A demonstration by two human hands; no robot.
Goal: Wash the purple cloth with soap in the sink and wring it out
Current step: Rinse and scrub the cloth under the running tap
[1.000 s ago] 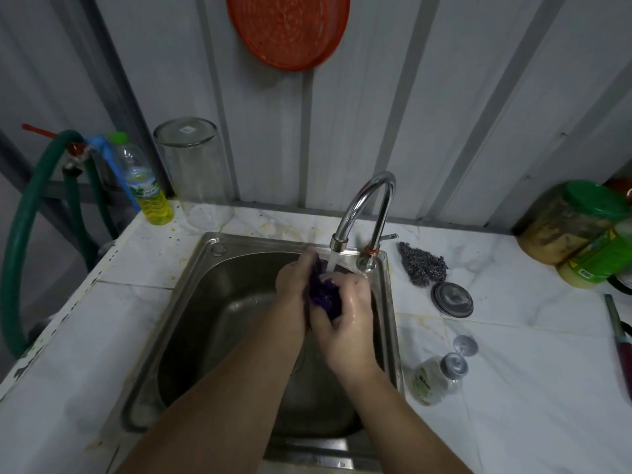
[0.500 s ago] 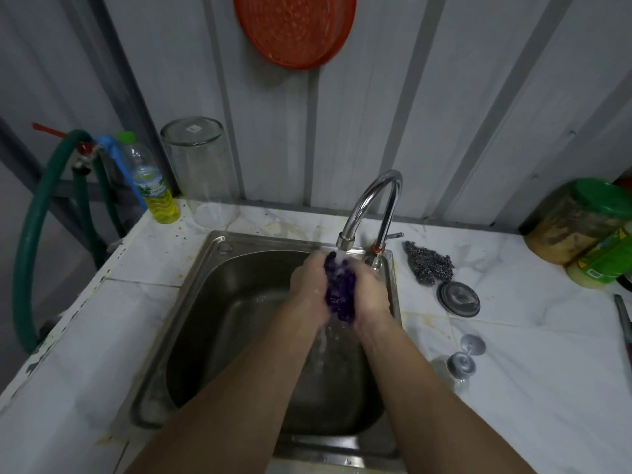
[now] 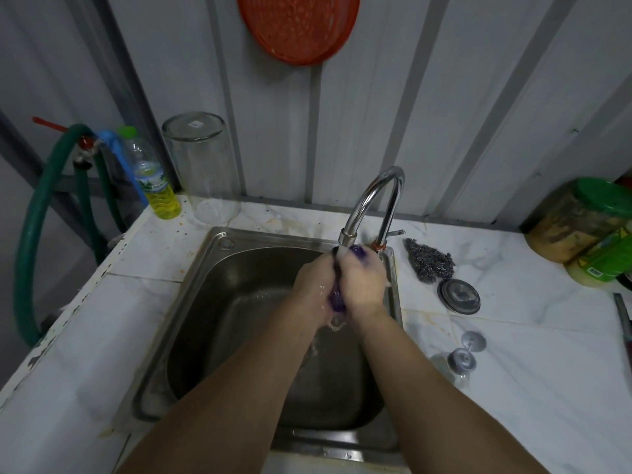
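The purple cloth (image 3: 336, 299) is bunched between my two palms, with only small bits showing at the top near the spout and at the bottom by my wrists. My left hand (image 3: 313, 285) and my right hand (image 3: 363, 283) press together on it over the steel sink (image 3: 191, 319). Water runs from the curved chrome faucet (image 3: 371, 200) onto my hands and drips down into the basin. A small clear soap bottle (image 3: 455, 366) with a silver cap lies on its side on the counter to the right of the sink.
A steel scourer (image 3: 431, 261) and a round metal lid (image 3: 459, 296) lie right of the faucet. Green-lidded jars (image 3: 588, 220) stand far right. An upturned glass jar (image 3: 201, 165), a yellow-liquid bottle (image 3: 154, 179) and a green hose (image 3: 37, 213) are at the back left.
My hands have closed further over the cloth, so less of it shows, and they rub it under the stream. The view has shifted slightly.
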